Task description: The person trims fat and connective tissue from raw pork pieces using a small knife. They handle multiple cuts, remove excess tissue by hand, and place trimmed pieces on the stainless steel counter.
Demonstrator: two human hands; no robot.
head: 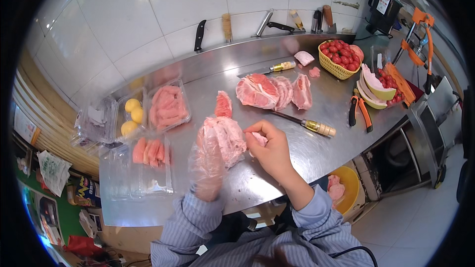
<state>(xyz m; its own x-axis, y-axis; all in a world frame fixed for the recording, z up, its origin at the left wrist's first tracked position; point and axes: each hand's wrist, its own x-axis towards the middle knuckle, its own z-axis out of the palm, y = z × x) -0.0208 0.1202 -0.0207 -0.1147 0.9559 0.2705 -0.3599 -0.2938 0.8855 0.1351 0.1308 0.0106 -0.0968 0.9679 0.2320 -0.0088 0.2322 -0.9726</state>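
My left hand (pixel 210 163), in a thin clear plastic glove, holds a chunk of red pomelo (pixel 231 139) with pale pink pith on it, low over the steel table. At the chunk's right side, my bare right hand (pixel 269 148) pinches a scrap of pith (pixel 259 139) between thumb and fingers. Just beyond the chunk lies a peeled red pomelo segment (pixel 223 104). Farther right sit a larger peeled pomelo half (pixel 257 91) and separate pomelo wedges (pixel 302 92). A wooden-handled knife (pixel 318 128) lies near my right hand, its blade tip beside the half.
Left on the steel table (pixel 148 213) stand a clear box of pomelo flesh (pixel 169 104), a box with segments (pixel 149 152) and lemons (pixel 133 111). Right are a yellow basket (pixel 339 67) of cherry tomatoes, pomelo rinds (pixel 371 87) and orange-handled pliers (pixel 360 111). A yellow bin (pixel 352 189) stands below the edge.
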